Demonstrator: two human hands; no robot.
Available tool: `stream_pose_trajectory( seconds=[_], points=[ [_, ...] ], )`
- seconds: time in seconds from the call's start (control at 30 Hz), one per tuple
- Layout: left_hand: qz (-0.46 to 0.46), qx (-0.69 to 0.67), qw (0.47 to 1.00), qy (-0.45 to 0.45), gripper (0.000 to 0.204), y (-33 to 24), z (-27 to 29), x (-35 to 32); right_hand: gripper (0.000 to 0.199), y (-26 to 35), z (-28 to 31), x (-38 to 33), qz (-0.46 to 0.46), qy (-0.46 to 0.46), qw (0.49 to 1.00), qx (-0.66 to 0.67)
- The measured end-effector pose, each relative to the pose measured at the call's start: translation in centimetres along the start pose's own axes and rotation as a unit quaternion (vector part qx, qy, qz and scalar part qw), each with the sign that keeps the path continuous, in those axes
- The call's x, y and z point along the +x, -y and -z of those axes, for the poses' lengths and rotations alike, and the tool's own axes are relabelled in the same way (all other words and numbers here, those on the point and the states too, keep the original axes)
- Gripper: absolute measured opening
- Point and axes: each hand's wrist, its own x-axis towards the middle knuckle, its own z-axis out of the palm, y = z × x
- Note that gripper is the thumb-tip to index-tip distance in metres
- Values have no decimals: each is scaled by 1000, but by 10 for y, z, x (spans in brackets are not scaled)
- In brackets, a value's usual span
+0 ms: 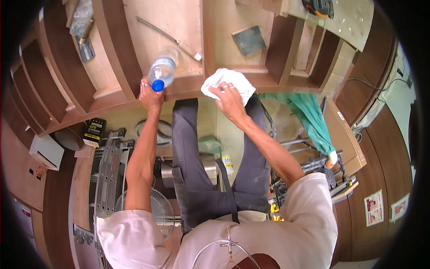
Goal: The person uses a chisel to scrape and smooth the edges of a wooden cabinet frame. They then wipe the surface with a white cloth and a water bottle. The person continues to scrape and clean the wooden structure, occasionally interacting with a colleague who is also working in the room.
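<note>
My left hand (151,97) is closed over the front rail of a brown wooden frame (188,85), right by the neck of a clear plastic bottle (162,67). Its blue cap (157,85) points toward me; whether the fingers also touch the bottle I cannot tell. A bunched white cloth (242,84) lies against the same rail further right, pinched in the fingers of my right hand (229,99). Beyond the bottle, a thin rod with a white end (165,33) rests slantwise on the frame's pale panel. One compartment to the right holds a dark square block (249,40).
Left of my legs are a metal ladder (109,175), a fan (156,201) and a black-and-yellow can (95,131). Green fabric (309,119) hangs at the right beside a cardboard sheet (342,134). A black-and-orange tool (319,6) sits on the far right board.
</note>
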Motion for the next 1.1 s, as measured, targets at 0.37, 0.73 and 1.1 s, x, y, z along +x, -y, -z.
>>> stream_pose_trajectory(
  seconds=[0.37, 0.73, 1.1],
  points=[
    [-22, -14, 1000, -7, 29, -7, -2, 5, 45, -21, 74, 202, -38, -112, 993, -18],
    [-25, -9, 999, -34, 37, -9, 4, 3, 47, -20, -3, -23, -215, -58, 974, -44],
    [-28, 13, 998, -51, 36, 4, -6, -1, 40, -68, -3, -61, -330, -285, 899, 20]
  ],
)
